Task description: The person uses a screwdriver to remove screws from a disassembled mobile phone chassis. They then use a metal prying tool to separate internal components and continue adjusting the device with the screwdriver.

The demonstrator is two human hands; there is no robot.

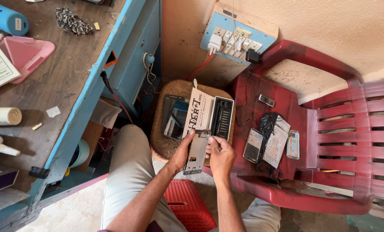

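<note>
Both my hands hold a bare grey metal phone frame (196,154) upright above my lap. My left hand (181,154) grips its left edge, thumb near the top. My right hand (220,155) pinches the right edge near the upper corner. Just behind the frame, a white tool case (209,112) with a black slotted tray lies on a round wooden stool (157,137), beside a dark tablet (174,115).
A red plastic chair (329,129) on the right carries phones (254,145), a black cable bundle and a small keypad phone (266,100). A wall socket board (235,38) has a white charger. A wooden workbench (67,77) with blue edge stands left. A red stool (187,206) sits under me.
</note>
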